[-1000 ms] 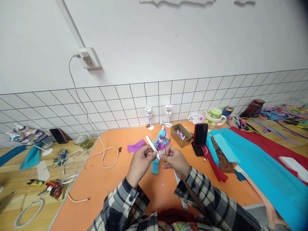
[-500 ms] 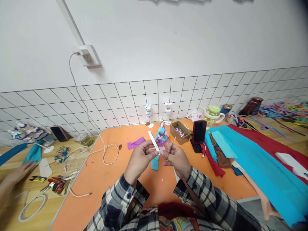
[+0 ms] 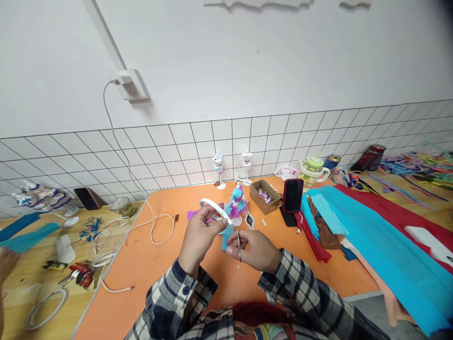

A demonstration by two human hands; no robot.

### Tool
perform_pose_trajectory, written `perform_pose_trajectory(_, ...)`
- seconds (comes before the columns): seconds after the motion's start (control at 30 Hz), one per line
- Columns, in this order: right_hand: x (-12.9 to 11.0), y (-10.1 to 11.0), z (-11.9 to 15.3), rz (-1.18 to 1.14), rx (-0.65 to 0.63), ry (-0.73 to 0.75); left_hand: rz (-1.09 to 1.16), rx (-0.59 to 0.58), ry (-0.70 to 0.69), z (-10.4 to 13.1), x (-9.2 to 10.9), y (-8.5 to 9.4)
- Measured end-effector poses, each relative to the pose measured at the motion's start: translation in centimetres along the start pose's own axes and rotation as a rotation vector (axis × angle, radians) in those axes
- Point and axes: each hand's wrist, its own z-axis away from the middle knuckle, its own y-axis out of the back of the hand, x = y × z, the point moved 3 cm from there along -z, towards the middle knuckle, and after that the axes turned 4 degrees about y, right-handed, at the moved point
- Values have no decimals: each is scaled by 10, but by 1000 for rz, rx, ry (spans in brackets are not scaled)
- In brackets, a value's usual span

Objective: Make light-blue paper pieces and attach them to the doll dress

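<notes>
A roll of white tape is pinched in my left hand, its strip pointing toward the right hand. My right hand has its fingers round small scissors, whose tips point up near the strip's end. Beneath and between the hands lies a light blue cloth piece. Just behind them a small dress form in a purple and blue dress stands on the orange table. Purple cloth is partly hidden behind my left hand.
Two small white dress forms stand by the wall. A cardboard box, a phone, a green-lidded jug and blue cloth are to the right. A cable crosses the left side, where another person's hand shows.
The tape turned in my left hand. My right hand moved down, and its scissors now point up. A white scrap lies by the box. At the left, the other person's hand lifted blue cloth.
</notes>
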Motion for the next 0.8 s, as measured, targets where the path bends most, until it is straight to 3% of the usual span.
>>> perform_pose_trajectory(0.13,-9,6,1,265,-72,8,-8,-45,0,3,-3,-3)
perform_pose_trajectory(0.3,-9,5,1,329,-89,-28,-50,-58,8,5,-4,-5)
perform_pose_trajectory(0.47,-12,7,5,476,50,-80,-99,-16,1,6,-4,-4)
perform_pose_trajectory(0.8,-16,3,7,427,0,-73,-50,-24,3,8,-9,-3)
